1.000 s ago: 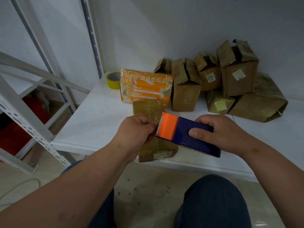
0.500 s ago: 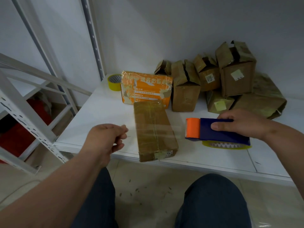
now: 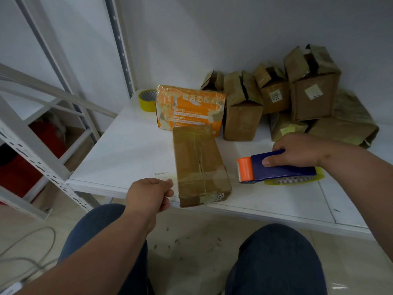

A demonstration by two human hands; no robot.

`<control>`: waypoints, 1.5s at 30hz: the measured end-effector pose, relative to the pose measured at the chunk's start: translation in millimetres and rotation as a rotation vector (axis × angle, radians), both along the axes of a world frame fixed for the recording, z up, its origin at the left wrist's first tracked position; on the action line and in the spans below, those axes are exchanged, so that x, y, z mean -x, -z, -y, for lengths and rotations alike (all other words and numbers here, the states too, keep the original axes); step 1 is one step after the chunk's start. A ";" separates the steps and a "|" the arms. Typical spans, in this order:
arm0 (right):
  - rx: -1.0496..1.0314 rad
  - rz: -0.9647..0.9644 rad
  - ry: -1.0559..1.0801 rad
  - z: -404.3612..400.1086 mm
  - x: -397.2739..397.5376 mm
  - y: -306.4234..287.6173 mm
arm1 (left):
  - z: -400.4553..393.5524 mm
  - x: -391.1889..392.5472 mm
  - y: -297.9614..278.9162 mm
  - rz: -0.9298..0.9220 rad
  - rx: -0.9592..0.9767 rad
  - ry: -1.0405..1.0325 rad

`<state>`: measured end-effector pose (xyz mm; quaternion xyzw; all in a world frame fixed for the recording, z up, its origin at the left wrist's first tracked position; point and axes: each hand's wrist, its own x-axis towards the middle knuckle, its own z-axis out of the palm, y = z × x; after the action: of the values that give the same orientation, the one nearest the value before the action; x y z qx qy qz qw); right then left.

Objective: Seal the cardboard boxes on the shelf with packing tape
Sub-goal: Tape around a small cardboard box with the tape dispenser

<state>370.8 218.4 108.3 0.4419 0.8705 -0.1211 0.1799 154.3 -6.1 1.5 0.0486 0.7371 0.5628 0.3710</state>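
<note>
Left hand (image 3: 148, 195) nearer taped box (image 3: 200, 165), dispenser (image 3: 276, 167) unmoved

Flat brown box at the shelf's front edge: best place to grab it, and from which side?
Grip the flat brown box across its two long sides, coming from above. It lies flat with its long axis running away from the person, both long sides look exposed, and the near end slightly overhangs the shelf edge.

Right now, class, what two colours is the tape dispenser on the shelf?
The tape dispenser is dark blue with an orange front end, seen in the head view.
</note>
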 end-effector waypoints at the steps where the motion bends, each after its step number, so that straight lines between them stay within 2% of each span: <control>1: -0.002 0.019 -0.005 -0.6 2.7 2.2 | -0.1 -0.9 3.4 0.000 0.014 0.000; 9: 0.025 0.026 0.003 2.2 18.6 26.2 | -10.4 -9.8 14.9 -0.043 0.160 0.127; 12: 0.052 0.004 0.029 0.6 17.2 29.7 | -16.2 -5.3 16.6 -0.158 0.248 0.262; 15: 0.090 -0.021 0.062 1.1 14.5 31.5 | -17.3 6.2 16.9 -0.372 0.393 0.492; 17: 0.118 -0.036 0.075 2.4 13.4 33.2 | -17.8 15.9 19.9 -0.608 0.450 0.600; 18: 0.131 -0.045 0.080 3.6 13.3 35.0 | -18.9 18.5 20.1 -0.729 0.419 0.598; 21: 0.153 -0.078 0.079 8.9 16.1 42.2 | -28.0 9.5 11.9 -1.053 0.136 0.579; 22: 0.153 -0.089 0.075 10.9 18.2 43.9 | -32.9 2.5 8.7 -1.156 0.135 0.665; 24: 0.145 -0.103 0.057 14.4 22.3 44.9 | -38.4 -12.4 6.9 -1.257 0.300 0.884; 26: 0.135 -0.099 0.039 16.0 24.1 45.0 | -41.2 -18.1 11.1 -1.245 0.496 1.026; 27: 0.137 -0.092 0.033 16.2 24.2 45.1 | -41.3 -18.2 12.2 -1.250 0.527 1.047; 38: 0.270 -0.009 0.060 0.6 -10.5 32.8 | -40.0 -11.7 11.6 -1.259 0.549 1.100; 45: 0.157 0.149 -0.008 9.1 18.4 33.9 | -41.5 -7.8 14.5 -1.247 0.531 1.118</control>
<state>352.4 209.3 74.4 0.4306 0.8444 -0.1550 0.2784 162.1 35.4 -13.0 0.6132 0.7803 -0.0205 0.1210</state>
